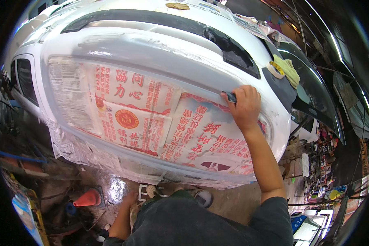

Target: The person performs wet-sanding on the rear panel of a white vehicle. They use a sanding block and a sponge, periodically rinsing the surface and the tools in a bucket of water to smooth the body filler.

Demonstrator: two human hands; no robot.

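Observation:
A white vehicle [279, 123] fills the view, its side window masked with red-printed paper [168, 127] inside a grey, smoothed band [143, 69]. My right hand [244, 102] is closed around a small dark flat block or pad [229, 97], held against the grey band at the masking's upper right edge. My left hand [130, 199] hangs low beside my body, below the vehicle; its fingers are too small and indistinct to read. A yellow-green cloth [289, 71] and a tape roll [275, 69] rest on the dark trim to the right, above my right hand.
An orange traffic cone [88, 198] stands on the wet floor [117, 186] at lower left, among hoses and dark clutter. Wrinkled masking sheet hangs along the vehicle's lower edge. A dark-glazed panel [315, 102] and shelves of assorted items [311, 172] are at the right.

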